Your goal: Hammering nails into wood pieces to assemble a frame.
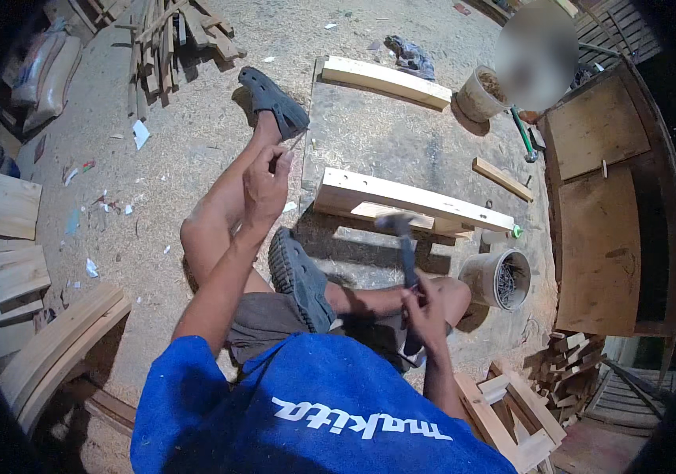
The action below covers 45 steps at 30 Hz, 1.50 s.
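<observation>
My left hand (266, 186) is raised over my left shin, fingers pinched on a thin nail (298, 141) that points up and away. The fingers of my right hand (426, 310) wrap round the handle of a hammer (407, 254). Its metal head is slightly blurred and overlaps the near side of a pale wooden beam (425, 196) in the view. That beam lies crosswise in front of me, with dark holes near its left end and more wood beneath it. Beside my right knee stands a pale bucket (476, 278) of nails.
Farther off lie another pale beam (385, 81), a short wood strip (502, 179) and a green-handled hammer (524, 136). Near them is a second bucket (474, 101). Scrap wood (165, 47) is piled far left; curved boards (65, 347) lie near left. A wooden cabinet (602, 229) borders the right.
</observation>
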Available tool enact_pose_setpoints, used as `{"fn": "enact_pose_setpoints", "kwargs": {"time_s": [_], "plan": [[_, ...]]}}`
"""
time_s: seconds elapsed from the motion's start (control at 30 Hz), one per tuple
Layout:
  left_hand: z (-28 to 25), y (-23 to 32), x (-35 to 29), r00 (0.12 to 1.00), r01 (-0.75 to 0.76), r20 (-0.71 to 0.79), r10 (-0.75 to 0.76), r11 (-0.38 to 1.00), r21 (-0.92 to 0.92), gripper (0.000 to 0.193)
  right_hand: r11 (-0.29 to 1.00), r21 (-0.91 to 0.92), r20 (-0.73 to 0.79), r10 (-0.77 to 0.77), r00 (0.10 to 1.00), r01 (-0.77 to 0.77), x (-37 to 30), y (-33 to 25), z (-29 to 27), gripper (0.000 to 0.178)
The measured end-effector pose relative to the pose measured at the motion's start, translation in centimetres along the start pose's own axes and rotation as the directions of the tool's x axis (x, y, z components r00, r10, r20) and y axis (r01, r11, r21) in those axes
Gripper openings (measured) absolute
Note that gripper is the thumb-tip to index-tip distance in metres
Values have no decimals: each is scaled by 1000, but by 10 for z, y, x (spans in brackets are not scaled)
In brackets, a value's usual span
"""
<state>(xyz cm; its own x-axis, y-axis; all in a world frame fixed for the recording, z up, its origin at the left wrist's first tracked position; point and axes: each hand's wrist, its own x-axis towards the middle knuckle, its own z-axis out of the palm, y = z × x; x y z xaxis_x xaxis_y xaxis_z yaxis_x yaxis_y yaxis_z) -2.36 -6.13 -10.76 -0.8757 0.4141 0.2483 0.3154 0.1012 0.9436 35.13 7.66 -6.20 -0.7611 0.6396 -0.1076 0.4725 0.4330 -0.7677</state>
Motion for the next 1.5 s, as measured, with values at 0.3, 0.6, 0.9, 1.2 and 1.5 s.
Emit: {"fn": "enact_pose_setpoints", "kwargs": {"time_s": [0.3,0.6,0.9,1.2,1.5], "plan": [[121,-45,-13,951,-74,-306,-40,933,-351,30,852,-472,-39,-279,960,228,27,44,65,64],[77,111,1,862,-386,-454,225,872,-302,48,748,-396,-64,-601,796,533,126,-109,-13,71],[37,186,11,765,-624,-407,500,731,-276,32,834,-151,-666,-482,569,530,33,-78,-104,41],[31,100,21,947,-321,-149,285,833,-451,33,920,-86,-881,110,-461,383,-239,-92,-247,46],[44,86,26,985,-151,12,171,902,-403,28,883,-4,-705,-335,-625,-470,-296,53,-241,68]]}}
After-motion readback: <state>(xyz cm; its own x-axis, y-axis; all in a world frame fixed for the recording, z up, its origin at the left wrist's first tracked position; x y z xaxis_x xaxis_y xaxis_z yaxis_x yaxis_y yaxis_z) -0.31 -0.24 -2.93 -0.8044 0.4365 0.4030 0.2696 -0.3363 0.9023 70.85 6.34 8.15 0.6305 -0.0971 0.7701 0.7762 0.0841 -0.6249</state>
